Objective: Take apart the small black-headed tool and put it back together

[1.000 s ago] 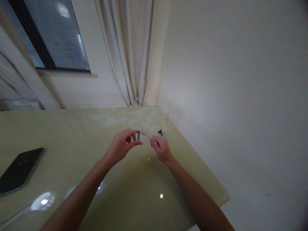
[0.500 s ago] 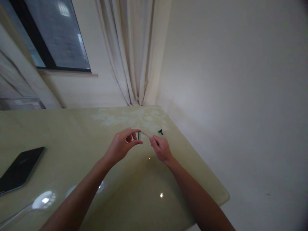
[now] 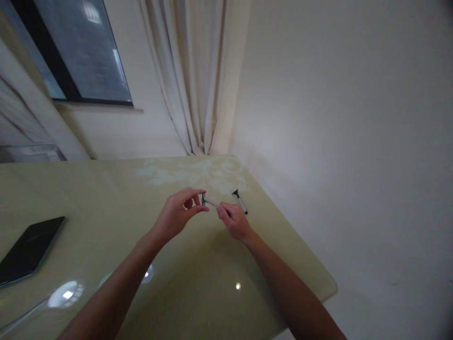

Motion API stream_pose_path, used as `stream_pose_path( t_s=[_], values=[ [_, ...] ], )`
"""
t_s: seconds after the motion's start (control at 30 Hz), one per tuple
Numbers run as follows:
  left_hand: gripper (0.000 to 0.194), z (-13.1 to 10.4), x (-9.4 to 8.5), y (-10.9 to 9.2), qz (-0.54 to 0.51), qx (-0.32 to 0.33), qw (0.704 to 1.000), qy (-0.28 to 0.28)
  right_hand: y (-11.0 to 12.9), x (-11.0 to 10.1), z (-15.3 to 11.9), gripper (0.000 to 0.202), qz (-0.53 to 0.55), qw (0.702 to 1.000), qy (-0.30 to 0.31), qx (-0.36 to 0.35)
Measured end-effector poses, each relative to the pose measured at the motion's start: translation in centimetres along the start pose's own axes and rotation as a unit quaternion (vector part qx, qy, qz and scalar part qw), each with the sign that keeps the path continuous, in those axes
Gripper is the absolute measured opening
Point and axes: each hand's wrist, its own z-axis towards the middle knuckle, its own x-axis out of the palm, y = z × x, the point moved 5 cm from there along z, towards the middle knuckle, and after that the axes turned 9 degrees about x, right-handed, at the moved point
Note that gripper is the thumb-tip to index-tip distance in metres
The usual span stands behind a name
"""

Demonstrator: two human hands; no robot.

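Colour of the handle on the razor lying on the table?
Handle: pale grey, black at the end. Head view.

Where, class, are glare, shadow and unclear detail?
Head view: bright glare on the glossy yellow-green tabletop and a reflection in the dark-framed glass window; head view: soft shadow towards the tabletop's near edge; head view: slim dark bar in the left hand too small for detail.
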Motion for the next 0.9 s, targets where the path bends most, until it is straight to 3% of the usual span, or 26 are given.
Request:
stream_pose_path(
  t_s=[0.07, 0.23, 0.33, 0.5, 0.6, 0.77, 0.9],
  values=[
    [0.038, 0.1, -0.1, 0.0, 0.006, 0.003, 1.000, -0.002, -0.1, -0.3, 0.0, 0.049, 0.005, 1.000, -0.018, 0.010],
    [0.039, 0.2, -0.3, -0.2, 0.012, 0.012, 1.000, 0.001, 0.2, -0.1, 0.0, 0.047, 0.006, 1.000, 0.014, -0.018],
    [0.039, 0.2, -0.6, -0.5, 0.016, 0.018, 1.000, -0.003, 0.2, -0.5, 0.0, 0.048, 0.005, 1.000, -0.024, -0.006],
    [0.037, 0.4, -0.8, -1.0, 0.013, 0.029, 0.999, 0.007, 0.4, -0.2, 0.0, 0.048, 0.014, 0.999, 0.000, -0.029],
    [0.037, 0.4, -0.8, -1.1, 0.013, 0.034, 0.999, 0.008, 0.3, -0.5, 0.0, 0.048, 0.011, 0.999, -0.030, -0.018],
    [0.034, 0.4, -0.7, -1.3, 0.010, 0.035, 0.999, 0.020, 0.7, -0.2, 0.0, 0.047, -0.001, 0.999, -0.005, -0.043],
    [0.033, 0.4, -0.6, -1.4, 0.012, 0.040, 0.999, 0.026, 0.5, -0.6, 0.0, 0.047, -0.004, 0.999, -0.041, -0.016]
  ],
)
